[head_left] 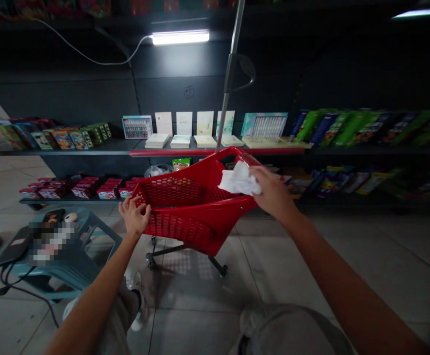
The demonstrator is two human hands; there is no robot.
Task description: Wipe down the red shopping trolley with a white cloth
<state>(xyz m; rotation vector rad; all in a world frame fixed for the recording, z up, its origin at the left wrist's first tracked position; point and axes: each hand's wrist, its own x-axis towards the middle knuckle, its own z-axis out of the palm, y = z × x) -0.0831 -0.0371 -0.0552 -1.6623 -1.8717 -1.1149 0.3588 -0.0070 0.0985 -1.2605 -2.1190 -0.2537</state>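
Observation:
A red plastic shopping basket on wheels is tipped on its side on the tiled floor in front of me. My left hand grips its near left rim with the fingers curled over the edge. My right hand is closed on a crumpled white cloth and presses it against the basket's upper right rim. The basket's silver pull handle rises up from behind it.
Dark shelves behind the basket carry boxes, notebooks and paint sets. A blue plastic stool at the left holds a phone, a mouse and cables. My knees and a white shoe show at the bottom.

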